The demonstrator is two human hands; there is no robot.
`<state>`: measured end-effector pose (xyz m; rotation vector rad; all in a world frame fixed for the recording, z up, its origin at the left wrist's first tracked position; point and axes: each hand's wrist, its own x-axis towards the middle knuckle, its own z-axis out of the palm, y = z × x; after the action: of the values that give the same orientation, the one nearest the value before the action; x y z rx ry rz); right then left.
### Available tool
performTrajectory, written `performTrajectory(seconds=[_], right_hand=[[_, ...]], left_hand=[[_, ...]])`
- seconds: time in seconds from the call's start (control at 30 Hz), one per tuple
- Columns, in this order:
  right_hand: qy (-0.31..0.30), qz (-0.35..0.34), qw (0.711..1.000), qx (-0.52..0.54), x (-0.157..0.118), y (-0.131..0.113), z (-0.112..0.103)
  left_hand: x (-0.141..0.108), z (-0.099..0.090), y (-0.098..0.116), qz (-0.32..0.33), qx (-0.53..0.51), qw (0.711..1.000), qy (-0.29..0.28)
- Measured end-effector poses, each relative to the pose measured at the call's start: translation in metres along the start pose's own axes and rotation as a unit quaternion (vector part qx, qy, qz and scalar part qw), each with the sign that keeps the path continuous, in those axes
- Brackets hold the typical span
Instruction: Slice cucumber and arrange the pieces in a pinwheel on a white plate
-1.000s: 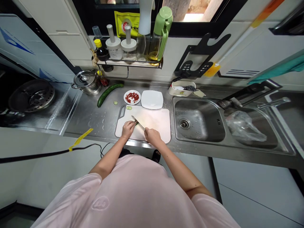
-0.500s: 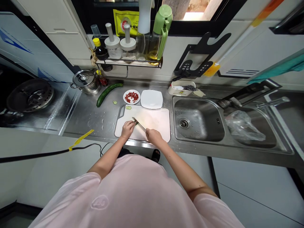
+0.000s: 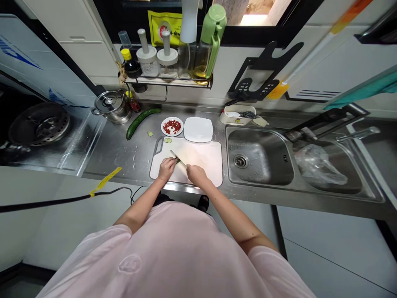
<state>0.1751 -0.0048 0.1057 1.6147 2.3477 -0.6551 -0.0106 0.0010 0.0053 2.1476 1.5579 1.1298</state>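
My right hand [image 3: 197,175] is wrapped round the handle of a kitchen knife [image 3: 182,163], its blade slanting up and left across the white cutting board [image 3: 212,169]. My left hand [image 3: 167,168] is closed at the board's left part, fingers pinching a small dark green piece of cucumber [image 3: 178,160] beside the blade. Fingers and blade hide most of that piece. Thin cucumber slices [image 3: 168,140] lie at the board's upper left, and one more slice [image 3: 150,133] is on the counter. A whole cucumber [image 3: 141,121] rests farther left.
Behind the board stand a plate of chopped red pieces [image 3: 167,133] and a white square plate [image 3: 198,129]. A lidded steel pot [image 3: 112,106] is at the back left. To the right are the sink [image 3: 260,165] and a plastic bag [image 3: 319,163]. A condiment shelf [image 3: 169,82] hangs above.
My right hand has moved slightly left and up with the knife, so the blade reaches farther left past the cucumber piece. My left hand stays almost in place.
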Motion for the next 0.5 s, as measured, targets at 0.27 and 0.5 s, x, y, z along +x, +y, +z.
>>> performTrajectory(seconds=[0.27, 0.5], right_hand=[[0.014, 0.003, 1.0, 0.021, 0.023, -0.01, 0.004], [0.02, 0.006, 0.999, 0.027, 0.031, -0.013, 0.006]], left_hand=[[0.0, -0.001, 0.001, 0.007, 0.0, 1.0, 0.001], [0.001, -0.001, 0.001, 0.01, 0.005, 1.0, -0.001]])
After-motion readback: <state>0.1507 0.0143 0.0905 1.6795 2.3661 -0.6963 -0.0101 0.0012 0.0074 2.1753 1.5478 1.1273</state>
